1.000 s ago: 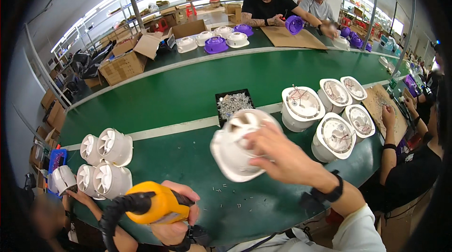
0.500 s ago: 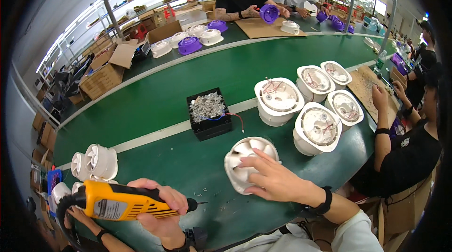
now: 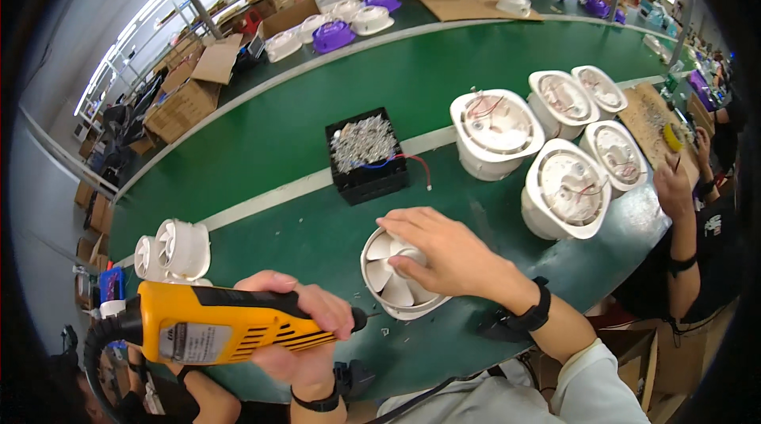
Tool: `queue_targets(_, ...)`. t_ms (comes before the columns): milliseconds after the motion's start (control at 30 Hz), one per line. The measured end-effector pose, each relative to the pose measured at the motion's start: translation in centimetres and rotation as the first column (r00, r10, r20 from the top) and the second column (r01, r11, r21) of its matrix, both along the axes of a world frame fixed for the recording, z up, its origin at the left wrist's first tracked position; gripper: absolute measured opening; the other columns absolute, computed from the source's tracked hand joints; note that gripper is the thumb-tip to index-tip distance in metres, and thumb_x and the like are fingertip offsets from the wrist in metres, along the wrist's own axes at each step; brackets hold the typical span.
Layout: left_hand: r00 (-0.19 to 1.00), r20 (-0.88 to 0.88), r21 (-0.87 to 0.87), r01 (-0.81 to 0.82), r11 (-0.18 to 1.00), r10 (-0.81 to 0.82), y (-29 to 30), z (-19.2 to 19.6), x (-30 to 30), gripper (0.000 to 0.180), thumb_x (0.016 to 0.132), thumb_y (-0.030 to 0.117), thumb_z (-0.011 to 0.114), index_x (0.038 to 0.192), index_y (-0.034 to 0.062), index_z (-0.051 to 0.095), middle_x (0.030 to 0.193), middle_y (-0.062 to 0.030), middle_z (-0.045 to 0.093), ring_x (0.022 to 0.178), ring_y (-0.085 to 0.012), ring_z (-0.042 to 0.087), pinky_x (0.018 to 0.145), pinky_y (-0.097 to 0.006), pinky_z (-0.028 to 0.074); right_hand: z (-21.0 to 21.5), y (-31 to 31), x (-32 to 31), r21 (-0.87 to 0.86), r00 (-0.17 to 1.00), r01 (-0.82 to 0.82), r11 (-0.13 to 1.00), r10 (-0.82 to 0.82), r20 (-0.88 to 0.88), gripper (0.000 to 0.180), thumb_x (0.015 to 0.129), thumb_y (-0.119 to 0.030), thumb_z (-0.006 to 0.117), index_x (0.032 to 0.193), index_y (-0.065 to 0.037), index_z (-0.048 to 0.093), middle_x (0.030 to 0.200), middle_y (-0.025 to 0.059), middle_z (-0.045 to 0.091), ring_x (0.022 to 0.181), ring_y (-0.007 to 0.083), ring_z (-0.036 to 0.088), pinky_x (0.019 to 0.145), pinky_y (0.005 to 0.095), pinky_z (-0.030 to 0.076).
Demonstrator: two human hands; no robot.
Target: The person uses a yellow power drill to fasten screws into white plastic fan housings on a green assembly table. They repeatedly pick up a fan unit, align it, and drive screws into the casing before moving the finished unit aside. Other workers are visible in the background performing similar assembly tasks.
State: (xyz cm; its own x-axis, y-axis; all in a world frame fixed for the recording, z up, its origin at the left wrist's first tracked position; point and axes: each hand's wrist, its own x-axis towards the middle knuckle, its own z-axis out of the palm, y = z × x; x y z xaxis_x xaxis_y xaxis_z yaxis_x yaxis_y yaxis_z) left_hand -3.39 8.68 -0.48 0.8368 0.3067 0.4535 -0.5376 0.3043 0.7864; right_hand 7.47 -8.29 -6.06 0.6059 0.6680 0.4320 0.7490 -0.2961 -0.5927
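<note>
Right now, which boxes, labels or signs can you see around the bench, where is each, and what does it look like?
Open cardboard boxes: brown, flaps up, far left beyond the green table.
Label: pale rectangular sticker on the side of the yellow electric screwdriver, held in the left hand.
Flat cardboard sheet: brown, lying at the far table edge.
No signs or screens can be made out.

Right hand (image 3: 444, 257) hides fan hub (image 3: 400, 269); screwdriver bit tip unclear.

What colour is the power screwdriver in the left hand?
The power screwdriver is yellow-orange with a black tip, gripped by the left hand; the head view shows it best.
</note>
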Motion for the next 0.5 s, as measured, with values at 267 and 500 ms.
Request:
queue_targets(267,0.997,-0.083,0.050,0.002,0.999,0.002,-2.0,-1.5,-0.6,0.070,0.078,0.064,0.058,0.105,0.0027,0.036,0.065,-0.0117,0.052,0.049,-0.0199,0.051,0.046,-0.032,0.044,-0.3,0.0,0.1,0.051,1.000,-0.017,0.999,0.017,0.001,0.044,0.078,-0.015,0.065,0.117,0.004,0.053,0.115,0.0173,0.055,0.106,0.0329,0.053,0.090,0.0382,0.045)
queue_targets(500,0.993,0.118,0.150,-0.049,0.988,0.031,-2.6,-1.6,-0.1,0.075,0.079,0.071,0.047,0.109,0.0032,0.034,0.063,-0.0092,0.051,0.041,-0.0180,0.047,0.039,-0.030,0.042,-0.8,0.2,0.2,0.077,1.000,-0.004,0.997,0.004,-0.005,0.043,0.077,-0.012,0.064,0.115,0.005,0.053,0.113,0.0172,0.055,0.104,0.0330,0.053,0.089,0.0386,0.045)
